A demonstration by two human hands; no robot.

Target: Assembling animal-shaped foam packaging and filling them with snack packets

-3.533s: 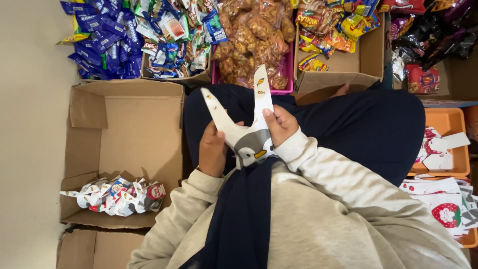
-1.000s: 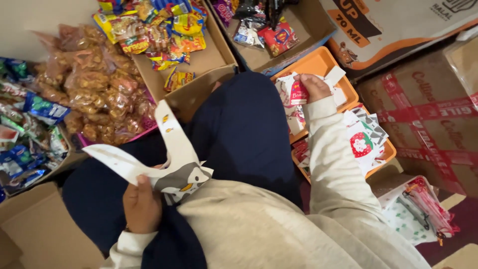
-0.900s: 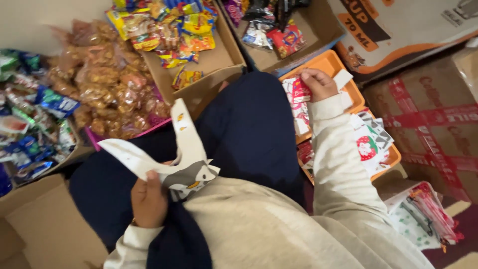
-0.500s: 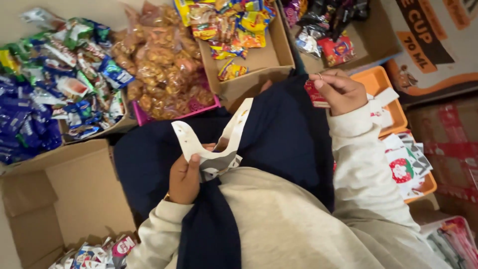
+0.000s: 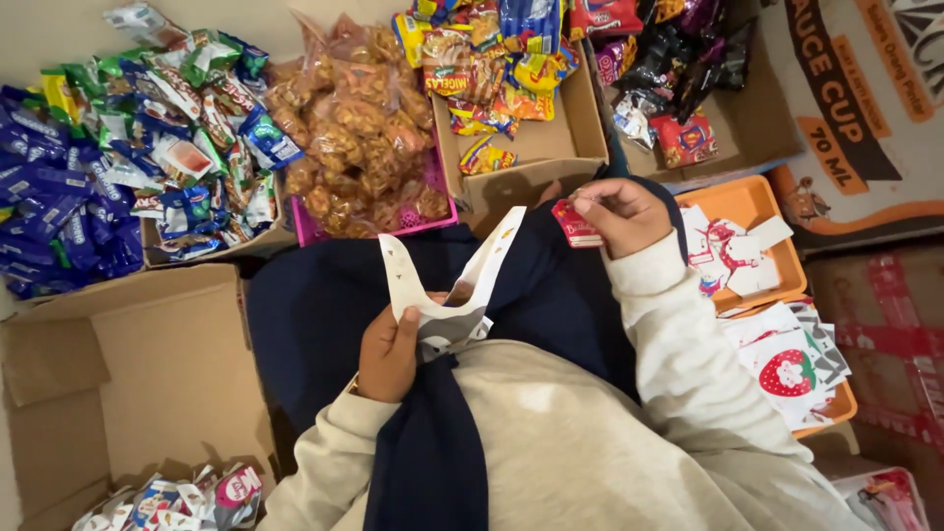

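Down close, the left hand (image 5: 388, 352) has its fingers wrapped around a white paper bag (image 5: 447, 285) held open over the lap. Farther out, the right hand (image 5: 621, 214) pinches a small red packet (image 5: 574, 225) in its fingertips, just beside the orange tray (image 5: 755, 202) and below the boxes of snacks (image 5: 516, 152).

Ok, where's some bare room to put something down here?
The large brown cardboard box on the left has a bare floor above its filled pouches. The orange plastic tray shows bare bottom at its far end. The snack boxes above are crowded.
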